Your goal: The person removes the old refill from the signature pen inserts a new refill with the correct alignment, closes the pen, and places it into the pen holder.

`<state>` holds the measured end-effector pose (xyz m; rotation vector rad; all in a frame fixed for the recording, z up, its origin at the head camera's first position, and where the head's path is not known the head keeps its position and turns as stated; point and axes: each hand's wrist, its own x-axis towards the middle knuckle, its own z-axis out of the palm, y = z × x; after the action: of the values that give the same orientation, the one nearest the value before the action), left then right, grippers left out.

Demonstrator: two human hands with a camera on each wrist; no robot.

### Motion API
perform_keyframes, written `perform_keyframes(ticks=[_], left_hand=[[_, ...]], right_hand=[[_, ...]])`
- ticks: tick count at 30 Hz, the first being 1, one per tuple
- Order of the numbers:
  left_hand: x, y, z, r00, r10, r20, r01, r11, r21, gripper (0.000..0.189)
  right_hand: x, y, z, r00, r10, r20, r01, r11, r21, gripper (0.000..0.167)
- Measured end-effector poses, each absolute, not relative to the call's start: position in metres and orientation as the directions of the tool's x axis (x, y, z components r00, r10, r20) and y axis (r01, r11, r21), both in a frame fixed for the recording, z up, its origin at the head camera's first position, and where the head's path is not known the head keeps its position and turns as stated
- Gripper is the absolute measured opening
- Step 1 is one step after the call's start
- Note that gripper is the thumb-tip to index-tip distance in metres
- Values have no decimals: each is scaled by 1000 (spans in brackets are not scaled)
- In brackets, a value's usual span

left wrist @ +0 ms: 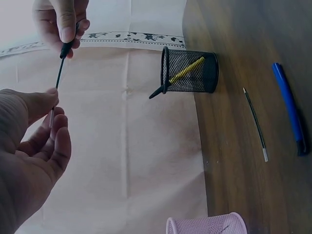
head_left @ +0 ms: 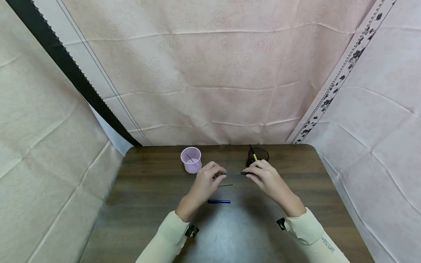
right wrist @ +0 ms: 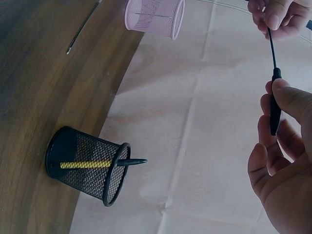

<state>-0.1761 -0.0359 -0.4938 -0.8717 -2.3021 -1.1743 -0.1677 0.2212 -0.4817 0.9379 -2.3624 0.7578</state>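
Note:
Above the table, my left hand [head_left: 208, 179] pinches the end of a thin pen refill [head_left: 234, 173] between thumb and fingers. My right hand [head_left: 268, 181] holds a tapered black pen front section [right wrist: 276, 105], and the refill runs into its threaded end. The refill stretches nearly level between both hands in the head view. A second refill [left wrist: 256, 126] lies on the table beside a blue pen piece [left wrist: 289, 105] with a dark end. Behind the right hand stands a black mesh cup [right wrist: 87, 178] with a yellow and black pen piece [right wrist: 87, 165] in it.
A pink mesh cup [head_left: 190, 166] with a thin stick-like piece inside stands at the back left of the wooden table [head_left: 144, 204]. Pale cloth [head_left: 210, 73] hangs behind the table's back edge and along both sides.

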Motion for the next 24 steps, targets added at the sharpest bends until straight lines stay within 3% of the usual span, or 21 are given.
perform_keyframes(ticks=[9,17,24], left_hand=[[-176,-37,-495,-742,354,570,668,466,580,4],[-176,-40,-483,-653,465,598,747,526,407,3],[-177,-35,-477,-605,500,619,780,529,335,3]], right_hand=[[-168,222,-483,-640,-464,613,-733,607,-306,20],[-167,222,-480,-655,-471,591,-722,621,-305,18],[-168,221,-481,-643,-477,599,-734,609,-302,19]])
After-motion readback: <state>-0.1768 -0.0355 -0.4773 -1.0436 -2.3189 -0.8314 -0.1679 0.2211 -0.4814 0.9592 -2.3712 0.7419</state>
